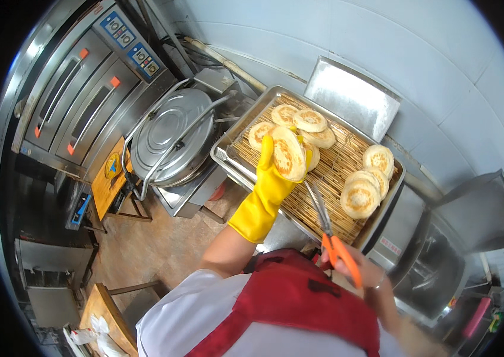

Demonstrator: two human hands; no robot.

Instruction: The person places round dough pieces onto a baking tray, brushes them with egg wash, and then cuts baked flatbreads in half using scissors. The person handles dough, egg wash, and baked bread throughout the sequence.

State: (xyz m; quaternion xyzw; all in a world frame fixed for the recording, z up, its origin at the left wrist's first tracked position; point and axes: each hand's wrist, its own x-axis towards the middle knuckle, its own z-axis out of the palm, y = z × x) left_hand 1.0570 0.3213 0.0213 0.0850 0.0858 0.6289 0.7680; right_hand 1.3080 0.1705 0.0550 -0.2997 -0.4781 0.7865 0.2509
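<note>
My left hand [274, 174], in a yellow rubber glove, grips a round browned flatbread [286, 154] tilted up over the tray. Bare, my right hand [354, 270] holds orange-handled scissors [328, 232] whose blades point up towards the glove, apart from the bread. Beneath both lies a metal tray [401, 189] lined with a slatted bamboo mat [323, 178]. Several flatbreads [310, 120] are grouped behind my gloved hand, some overlapping and partly hidden by it. Another overlapping group of flatbreads [361, 198] rests at the tray's right side.
Left of the tray stands a round lidded electric griddle [174, 129] with bent metal handles. Beyond it is a two-deck oven [82, 98]. A metal panel [352, 96] leans on the wall behind the tray. At right is a metal appliance with its lid [484, 212] raised.
</note>
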